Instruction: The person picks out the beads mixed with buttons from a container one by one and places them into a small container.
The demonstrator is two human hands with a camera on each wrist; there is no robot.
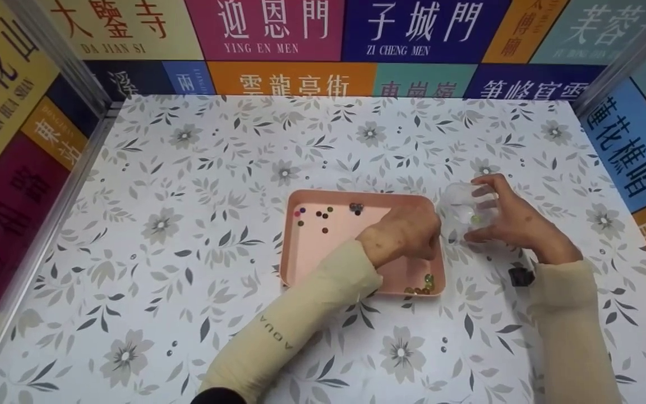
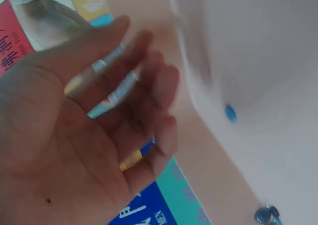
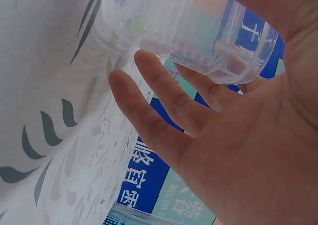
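Observation:
My left hand (image 1: pixel 401 233) is over the right part of a pink tray (image 1: pixel 286 241). In the left wrist view its fingers (image 2: pixel 166 86) are loosely bent, with nothing seen between them. A blue marble (image 2: pixel 231 113) lies on the tray floor past the fingertips. My right hand (image 1: pixel 516 221) holds a clear plastic jar (image 1: pixel 457 210) just right of the tray, thumb and fingers around its sides. Inside the jar shows a yellow-green marble (image 3: pixel 136 24). Several green and amber marbles (image 1: pixel 428 283) sit in the tray's near right corner.
Several dark marbles (image 1: pixel 324 215) and a pink one (image 1: pixel 297 214) lie at the tray's left; a grey-blue cluster (image 1: pixel 356 207) rests near the far wall. A small black object (image 1: pixel 521 275) is beside the right cuff. Lettered panels (image 1: pixel 278 31) border the flower-patterned table (image 1: pixel 199 185).

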